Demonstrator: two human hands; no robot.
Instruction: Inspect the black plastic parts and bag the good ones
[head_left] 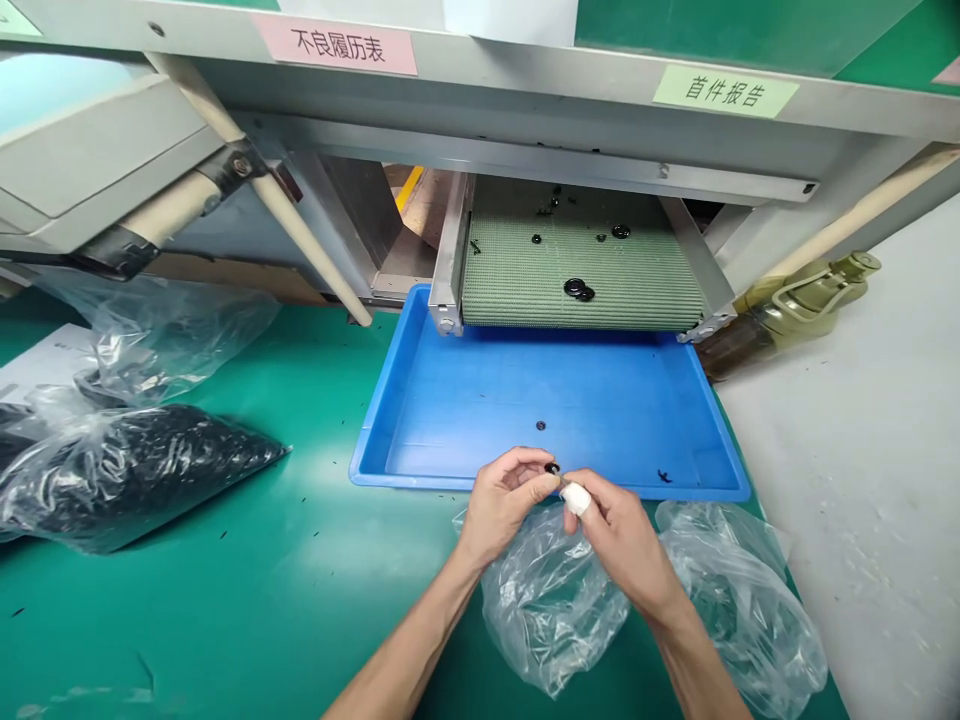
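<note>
Between the thumb and fingers of my left hand (495,505) is a small round black part (553,467), held over the near rim of a blue tray (375,420). My right hand (626,545) is closed in a pinch right beside it, fingertips meeting those of the left; whatever it grips is hidden. White tape (577,499) wraps one of its digits. Inside the tray lie a small black ring (541,426) and a thin black scrap (664,476). Below my hands, a clear plastic bag (555,620) rests on the green table.
A green conveyor belt (517,290) carrying several black round parts (575,287) ends above the tray. Another clear bag (742,600) lies at right. Left, a plastic bag full of black pieces (142,470) sits near a grey machine (97,150). A bottle (802,310) stands right of the belt.
</note>
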